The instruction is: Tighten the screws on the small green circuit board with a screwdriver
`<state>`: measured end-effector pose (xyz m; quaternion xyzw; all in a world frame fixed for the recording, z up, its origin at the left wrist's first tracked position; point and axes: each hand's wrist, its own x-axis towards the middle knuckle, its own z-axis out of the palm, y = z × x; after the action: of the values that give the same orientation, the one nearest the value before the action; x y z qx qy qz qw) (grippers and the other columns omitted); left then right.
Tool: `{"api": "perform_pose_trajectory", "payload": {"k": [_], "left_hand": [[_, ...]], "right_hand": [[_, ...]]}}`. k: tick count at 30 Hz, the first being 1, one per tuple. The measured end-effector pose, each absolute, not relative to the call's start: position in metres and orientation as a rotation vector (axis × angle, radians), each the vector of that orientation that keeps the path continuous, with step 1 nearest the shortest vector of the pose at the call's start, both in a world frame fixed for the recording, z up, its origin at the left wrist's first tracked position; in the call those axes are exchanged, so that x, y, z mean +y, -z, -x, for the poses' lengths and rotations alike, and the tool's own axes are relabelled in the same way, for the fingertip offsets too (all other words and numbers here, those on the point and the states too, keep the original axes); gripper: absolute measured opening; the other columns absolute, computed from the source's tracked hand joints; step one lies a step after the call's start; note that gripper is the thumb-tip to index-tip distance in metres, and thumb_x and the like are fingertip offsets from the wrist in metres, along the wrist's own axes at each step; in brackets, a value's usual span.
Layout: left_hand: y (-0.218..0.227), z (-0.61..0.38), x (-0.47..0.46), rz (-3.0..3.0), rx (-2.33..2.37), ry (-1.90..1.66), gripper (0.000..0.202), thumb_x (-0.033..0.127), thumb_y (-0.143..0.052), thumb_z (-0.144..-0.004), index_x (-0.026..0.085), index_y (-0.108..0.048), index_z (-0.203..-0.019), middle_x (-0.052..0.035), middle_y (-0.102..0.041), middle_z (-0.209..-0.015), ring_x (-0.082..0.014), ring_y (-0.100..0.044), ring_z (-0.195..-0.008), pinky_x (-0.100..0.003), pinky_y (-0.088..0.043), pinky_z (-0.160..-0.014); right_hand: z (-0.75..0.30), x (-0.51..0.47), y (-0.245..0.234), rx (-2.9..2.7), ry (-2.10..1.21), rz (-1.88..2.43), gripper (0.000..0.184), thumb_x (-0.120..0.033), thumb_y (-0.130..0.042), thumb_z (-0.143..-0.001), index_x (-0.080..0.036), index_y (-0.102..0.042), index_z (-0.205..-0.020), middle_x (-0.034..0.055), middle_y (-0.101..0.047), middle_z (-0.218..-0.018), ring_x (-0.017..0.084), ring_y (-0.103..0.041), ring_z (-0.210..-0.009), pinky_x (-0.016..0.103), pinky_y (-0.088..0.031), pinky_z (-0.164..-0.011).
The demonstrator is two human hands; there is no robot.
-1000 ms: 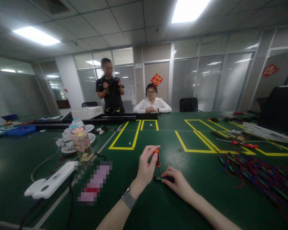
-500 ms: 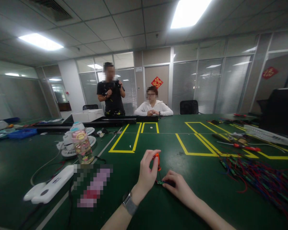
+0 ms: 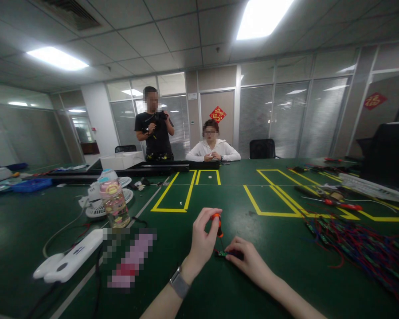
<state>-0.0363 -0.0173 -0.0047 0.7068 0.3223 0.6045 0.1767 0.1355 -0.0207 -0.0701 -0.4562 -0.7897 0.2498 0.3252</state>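
My left hand [image 3: 202,239] pinches a small orange-handled screwdriver [image 3: 217,223], held upright with its tip down on a tiny green circuit board [image 3: 222,254] lying on the green table [image 3: 219,195]. My right hand [image 3: 248,259] rests on the table just right of the board, its fingertips closed on the board's black end. A watch sits on my left wrist.
A drink bottle [image 3: 114,204], a small fan [image 3: 103,195] and a white power strip [image 3: 68,261] lie to the left. A heap of red and blue wired boards [image 3: 359,246] fills the right. Screwdrivers [image 3: 339,204] lie further right. Two people are at the far end.
The view tilted up slightly since a second ago. My hands stay on the screwdriver and board, the screwdriver handle shifting only a little.
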Motion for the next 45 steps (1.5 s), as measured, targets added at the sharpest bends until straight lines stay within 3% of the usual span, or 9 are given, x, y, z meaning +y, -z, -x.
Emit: {"api": "perform_pose_trajectory", "payload": {"k": [4, 10, 17, 23, 29, 35, 40, 45], "left_hand": [[0.007, 0.0356, -0.0155, -2.011, 0.992, -1.766, 0.014, 0.026, -0.06, -0.089, 0.021, -0.069, -0.099, -0.0036, -0.058, -0.092, -0.0163, -0.059, -0.084, -0.028, -0.05, -0.075], [0.0074, 0.0369, -0.0137, -1.993, 0.995, -1.73, 0.018, 0.025, -0.056, -0.092, 0.022, -0.068, -0.105, -0.0036, -0.059, -0.092, -0.0159, -0.06, -0.082, -0.028, -0.051, -0.074], [0.0077, 0.037, -0.0146, -1.967, 0.994, -1.769, 0.018, 0.03, -0.058, -0.091, 0.021, -0.07, -0.101, -0.0036, -0.057, -0.091, -0.0156, -0.06, -0.082, -0.026, -0.051, -0.073], [0.0044, 0.0381, -0.0147, -1.967, 0.947, -1.687, 0.026, 0.026, -0.044, -0.098, 0.022, -0.064, -0.113, -0.0051, -0.062, -0.098, -0.0163, -0.062, -0.09, -0.028, -0.051, -0.077], [0.0071, 0.0382, -0.013, -1.984, 1.011, -1.723, 0.013, 0.028, -0.058, -0.091, 0.02, -0.066, -0.098, -0.0041, -0.061, -0.094, -0.0173, -0.061, -0.087, -0.029, -0.05, -0.077], [0.0095, 0.0361, -0.0151, -1.91, 0.929, -1.599, 0.024, 0.028, -0.045, -0.098, 0.021, -0.06, -0.115, -0.0059, -0.065, -0.101, -0.0169, -0.064, -0.09, -0.03, -0.052, -0.078], [0.0081, 0.0363, -0.0149, -1.999, 1.013, -1.664, 0.017, 0.03, -0.056, -0.093, 0.021, -0.064, -0.105, -0.004, -0.06, -0.096, -0.0159, -0.06, -0.086, -0.027, -0.051, -0.075], [0.006, 0.0377, -0.0131, -2.061, 0.992, -1.662, 0.017, 0.025, -0.051, -0.095, 0.021, -0.064, -0.105, -0.0036, -0.06, -0.096, -0.0151, -0.06, -0.085, -0.025, -0.05, -0.074]], "right_hand": [[-0.1359, -0.0194, 0.0715, -2.078, -0.649, 1.197, 0.013, -0.019, -0.061, -0.084, -0.019, -0.074, -0.087, 0.0047, -0.063, -0.088, 0.018, -0.06, -0.079, 0.027, -0.047, -0.071], [-0.1361, -0.0196, 0.0722, -2.071, -0.644, 1.203, 0.013, -0.018, -0.062, -0.083, -0.018, -0.074, -0.087, 0.0047, -0.063, -0.088, 0.018, -0.06, -0.078, 0.026, -0.047, -0.071], [-0.1372, -0.0175, 0.0748, -2.077, -0.643, 1.201, 0.012, -0.019, -0.063, -0.083, -0.019, -0.074, -0.087, 0.0047, -0.063, -0.088, 0.018, -0.06, -0.078, 0.027, -0.048, -0.072], [-0.1369, -0.0198, 0.071, -2.064, -0.659, 1.198, 0.012, -0.017, -0.063, -0.082, -0.018, -0.074, -0.087, 0.005, -0.063, -0.088, 0.018, -0.061, -0.08, 0.026, -0.048, -0.073], [-0.1358, -0.022, 0.0675, -2.063, -0.656, 1.213, 0.011, -0.015, -0.064, -0.082, -0.017, -0.074, -0.086, 0.005, -0.063, -0.089, 0.018, -0.061, -0.08, 0.026, -0.048, -0.073], [-0.1368, -0.022, 0.0691, -2.058, -0.664, 1.2, 0.012, -0.016, -0.064, -0.083, -0.018, -0.074, -0.087, 0.005, -0.063, -0.089, 0.018, -0.061, -0.079, 0.026, -0.048, -0.071], [-0.1365, -0.022, 0.069, -2.06, -0.649, 1.199, 0.011, -0.014, -0.064, -0.082, -0.017, -0.074, -0.086, 0.0049, -0.063, -0.088, 0.018, -0.061, -0.08, 0.025, -0.047, -0.071], [-0.1359, -0.0204, 0.0711, -2.068, -0.641, 1.199, 0.012, -0.014, -0.064, -0.082, -0.017, -0.074, -0.086, 0.0046, -0.063, -0.088, 0.017, -0.061, -0.078, 0.025, -0.046, -0.069]]}}
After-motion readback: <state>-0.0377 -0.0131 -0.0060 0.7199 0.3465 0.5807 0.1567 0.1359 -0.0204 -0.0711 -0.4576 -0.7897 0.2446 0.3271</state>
